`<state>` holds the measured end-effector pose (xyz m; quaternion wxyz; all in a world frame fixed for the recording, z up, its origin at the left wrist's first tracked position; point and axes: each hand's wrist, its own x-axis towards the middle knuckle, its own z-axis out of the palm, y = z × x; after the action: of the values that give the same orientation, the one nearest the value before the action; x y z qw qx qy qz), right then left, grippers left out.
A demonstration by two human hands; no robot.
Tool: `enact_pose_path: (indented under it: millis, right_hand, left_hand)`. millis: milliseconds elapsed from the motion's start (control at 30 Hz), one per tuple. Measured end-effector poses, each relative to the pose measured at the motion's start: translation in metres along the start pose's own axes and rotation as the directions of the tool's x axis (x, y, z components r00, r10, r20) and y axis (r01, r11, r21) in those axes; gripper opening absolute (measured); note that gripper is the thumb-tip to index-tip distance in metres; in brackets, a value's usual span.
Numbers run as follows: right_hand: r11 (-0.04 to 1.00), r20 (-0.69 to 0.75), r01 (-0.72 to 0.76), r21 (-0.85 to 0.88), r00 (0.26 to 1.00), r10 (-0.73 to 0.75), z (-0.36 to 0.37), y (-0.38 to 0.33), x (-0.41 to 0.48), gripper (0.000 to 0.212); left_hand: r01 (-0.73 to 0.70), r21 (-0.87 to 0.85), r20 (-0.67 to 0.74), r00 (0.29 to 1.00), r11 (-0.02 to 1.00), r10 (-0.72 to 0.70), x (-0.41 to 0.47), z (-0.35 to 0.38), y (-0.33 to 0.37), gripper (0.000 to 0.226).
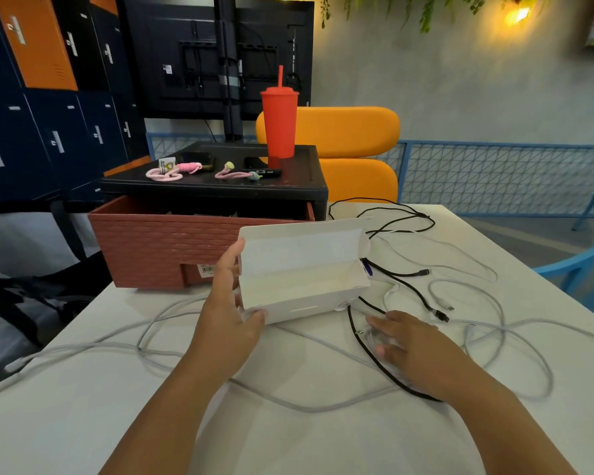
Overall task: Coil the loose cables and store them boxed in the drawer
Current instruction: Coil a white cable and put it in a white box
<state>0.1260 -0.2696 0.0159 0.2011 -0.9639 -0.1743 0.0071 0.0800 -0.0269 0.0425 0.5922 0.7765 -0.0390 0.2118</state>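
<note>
My left hand grips the left end of an open white cardboard box, tilted up with its lid flap raised and its inside bare. My right hand lies low on the white table just right of the box, fingers blurred over a small clear or white bundle of cable; whether it holds it I cannot tell. Loose grey-white cables sprawl across the table. Black cables run past my right hand and back toward the far edge. The terracotta drawer stands pulled open behind the box.
The black drawer unit's top carries a red tumbler with a straw, pink coiled cables and dark phones. Behind stand an orange chair, lockers, a monitor's back. A blue chair sits at the right.
</note>
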Motion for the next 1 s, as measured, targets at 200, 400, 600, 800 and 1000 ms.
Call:
enact_pose_path:
  millis: [200,400,600,800,1000]
  right_hand:
    - [0.998,0.002,0.016,-0.052,1.000,-0.016,0.0020,0.0026,0.0019,0.049]
    - [0.999,0.003,0.009,-0.038,1.000,-0.009,-0.0013,0.0021,0.0006,0.052]
    - [0.999,-0.050,-0.022,0.023,0.998,0.023,-0.0026,0.0016,0.0018,0.055]
    - [0.997,-0.043,-0.056,0.058,0.997,0.058,-0.0017,0.0053,0.0015,0.062]
    - [0.998,0.048,-0.061,0.015,0.997,0.060,-0.0038,0.0058,0.0039,0.067]
  left_hand:
    - [0.012,0.004,-0.001,1.000,1.000,-0.012,-0.0005,-0.0004,0.0008,0.093]
    - [0.013,0.014,-0.005,1.000,1.000,-0.013,-0.0005,0.0005,0.0007,0.093]
    - [0.014,0.029,-0.009,1.000,0.999,-0.014,-0.0004,-0.0001,-0.0011,0.094]
    - [0.017,0.035,-0.006,1.000,0.999,-0.017,-0.0006,-0.0006,-0.0019,0.094]
    - [0.018,0.020,-0.002,1.000,1.000,-0.018,-0.0006,-0.0009,-0.0023,0.093]
